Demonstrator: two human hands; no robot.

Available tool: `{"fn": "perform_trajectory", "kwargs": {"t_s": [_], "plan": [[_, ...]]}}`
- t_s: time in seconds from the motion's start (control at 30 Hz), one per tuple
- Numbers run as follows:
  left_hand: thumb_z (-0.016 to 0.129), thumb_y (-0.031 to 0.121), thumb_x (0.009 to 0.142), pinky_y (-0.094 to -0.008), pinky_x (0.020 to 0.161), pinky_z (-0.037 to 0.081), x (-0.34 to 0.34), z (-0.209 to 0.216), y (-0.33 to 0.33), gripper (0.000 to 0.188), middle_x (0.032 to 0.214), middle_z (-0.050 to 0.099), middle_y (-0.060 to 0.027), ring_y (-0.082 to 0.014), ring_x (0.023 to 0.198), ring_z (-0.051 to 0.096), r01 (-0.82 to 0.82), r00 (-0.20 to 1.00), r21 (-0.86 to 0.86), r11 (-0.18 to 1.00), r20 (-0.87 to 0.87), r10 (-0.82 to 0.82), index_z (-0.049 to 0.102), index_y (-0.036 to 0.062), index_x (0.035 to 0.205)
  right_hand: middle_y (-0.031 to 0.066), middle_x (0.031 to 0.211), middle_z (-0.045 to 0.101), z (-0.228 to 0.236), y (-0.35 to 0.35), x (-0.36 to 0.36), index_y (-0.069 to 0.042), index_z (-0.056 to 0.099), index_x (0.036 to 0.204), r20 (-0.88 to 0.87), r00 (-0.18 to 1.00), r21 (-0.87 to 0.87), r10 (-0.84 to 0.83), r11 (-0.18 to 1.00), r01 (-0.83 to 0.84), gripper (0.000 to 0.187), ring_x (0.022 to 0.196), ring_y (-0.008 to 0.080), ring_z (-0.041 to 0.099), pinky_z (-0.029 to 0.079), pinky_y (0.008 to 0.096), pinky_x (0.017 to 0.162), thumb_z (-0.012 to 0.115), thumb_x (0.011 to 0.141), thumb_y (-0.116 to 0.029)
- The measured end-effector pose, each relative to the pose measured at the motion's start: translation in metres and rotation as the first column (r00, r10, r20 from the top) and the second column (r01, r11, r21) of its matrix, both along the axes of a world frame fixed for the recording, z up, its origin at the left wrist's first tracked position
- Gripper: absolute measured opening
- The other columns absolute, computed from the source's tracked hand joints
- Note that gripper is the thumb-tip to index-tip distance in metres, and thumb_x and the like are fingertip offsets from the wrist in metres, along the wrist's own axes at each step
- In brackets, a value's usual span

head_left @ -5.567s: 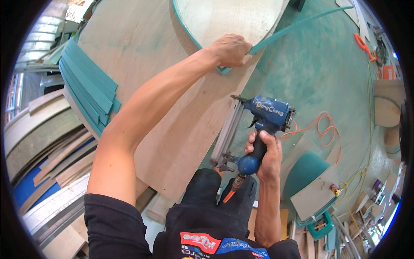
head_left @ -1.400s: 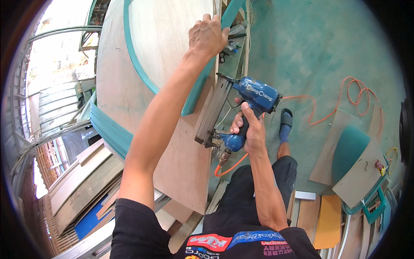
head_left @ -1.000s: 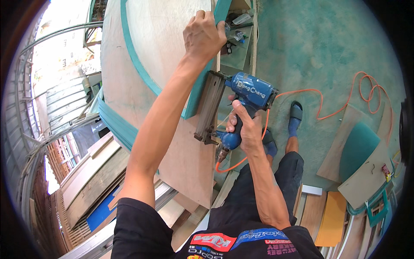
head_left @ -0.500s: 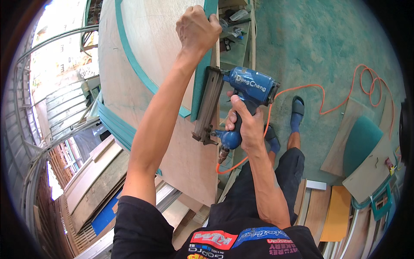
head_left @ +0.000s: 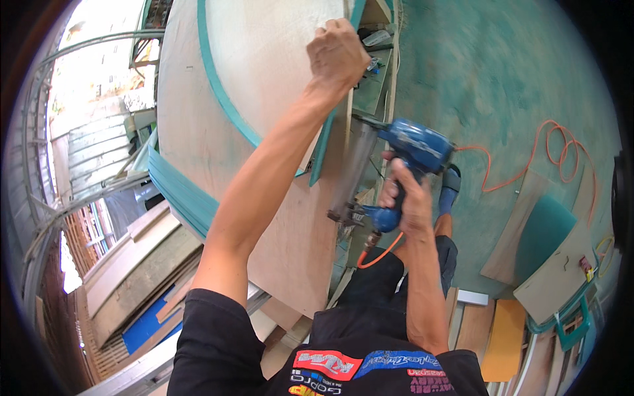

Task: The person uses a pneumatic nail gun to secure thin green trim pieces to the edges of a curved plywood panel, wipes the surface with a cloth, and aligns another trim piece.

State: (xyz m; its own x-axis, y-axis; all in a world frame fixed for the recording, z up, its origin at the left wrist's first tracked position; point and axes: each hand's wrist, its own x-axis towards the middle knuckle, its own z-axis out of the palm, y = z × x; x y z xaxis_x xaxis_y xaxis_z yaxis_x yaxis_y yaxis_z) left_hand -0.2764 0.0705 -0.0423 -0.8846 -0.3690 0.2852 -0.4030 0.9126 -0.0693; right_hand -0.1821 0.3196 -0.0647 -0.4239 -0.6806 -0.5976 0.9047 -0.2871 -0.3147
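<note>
My right hand (head_left: 409,198) is wrapped round the handle of a blue pneumatic nail gun (head_left: 419,145), whose long dark magazine is smeared by motion. The gun is held just to the right of the workbench edge, apart from the wood. My left hand (head_left: 338,56), fingers curled closed, grips a teal strip (head_left: 321,153) at the right edge of a pale wooden panel (head_left: 274,39). The strip's lower end sticks out past the hand toward me. A curved teal band (head_left: 221,92) runs across the panel.
An orange air hose (head_left: 489,175) trails from the gun across the green floor (head_left: 495,72). Offcut boards (head_left: 555,264) and a teal curved piece (head_left: 545,231) lie at the right. Stacked planks (head_left: 139,270) stand lower left, beside teal sheets (head_left: 178,188). Small items fill a shelf (head_left: 370,96) under the bench.
The nail gun has swung right, away from the teal strip it was against. My left hand has shifted right and slightly nearer, still on the strip. The whole view has also shifted a little.
</note>
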Motion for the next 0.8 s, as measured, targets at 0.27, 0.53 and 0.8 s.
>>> {"fn": "perform_trajectory", "kwargs": {"t_s": [0.27,0.53,0.8], "plan": [[0.069,0.013,0.073,-0.0393,0.068,0.057,-0.003,-0.005,0.011,0.032,0.094,0.062,-0.0176,-0.0311,0.089,0.064,-0.049,0.999,0.04,0.998,0.017,0.048,0.061,-0.0085,0.095,-0.0032,0.061,0.043,-0.038,0.104,-0.019,-0.003,0.06,0.12,-0.073,0.994,0.221,-0.086,0.97,0.1,0.036,0.048,0.0084,0.045,0.041,0.0258,0.047,0.061,0.098,-0.031],[0.067,0.014,0.074,-0.0417,0.074,0.053,-0.008,-0.008,0.002,0.026,0.091,0.066,-0.0166,-0.0291,0.09,0.064,-0.128,0.991,0.227,0.966,0.065,0.116,0.063,-0.004,0.092,-0.0039,0.061,0.041,-0.075,0.158,-0.032,-0.003,0.052,0.13,-0.092,0.992,0.248,-0.088,0.963,0.108,0.041,0.047,0.007,0.044,0.041,0.0247,0.048,0.053,0.103,-0.034],[0.063,0.013,0.074,-0.0437,0.074,0.053,-0.001,0.017,0.007,0.022,0.085,0.067,-0.019,-0.0308,0.083,0.066,-0.149,0.988,0.347,0.926,0.081,0.129,0.064,-0.0048,0.088,-0.0035,0.061,0.041,-0.076,0.167,-0.036,-0.004,0.053,0.129,-0.098,0.995,0.315,-0.021,0.948,0.05,0.041,0.047,0.0079,0.043,0.041,0.0253,0.048,0.054,0.102,-0.036]]}}
